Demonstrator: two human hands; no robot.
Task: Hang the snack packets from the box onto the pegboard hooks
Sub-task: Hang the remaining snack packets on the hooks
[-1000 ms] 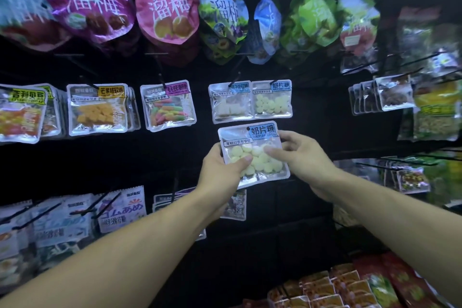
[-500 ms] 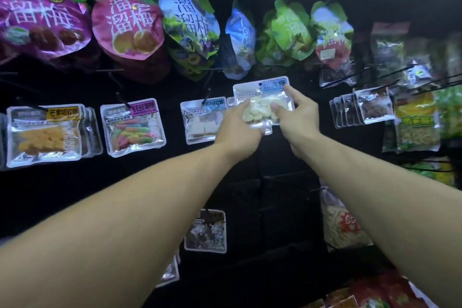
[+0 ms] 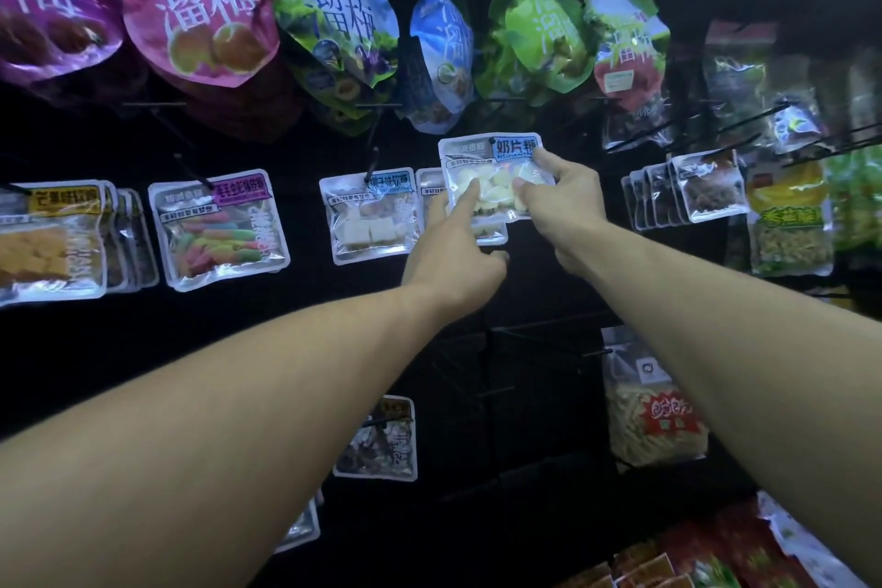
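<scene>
Snack packet pinched in right grip, left fingertip touching

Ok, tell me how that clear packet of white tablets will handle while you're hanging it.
The milk tablet packet probably flexes: it is thin clear film, crinkled where the right hand pinches its edge. It looks light, held up mostly by fingertips of that hand and the left hand. The glossy film may be slippery, and the loose tablets could shift inside.
</scene>
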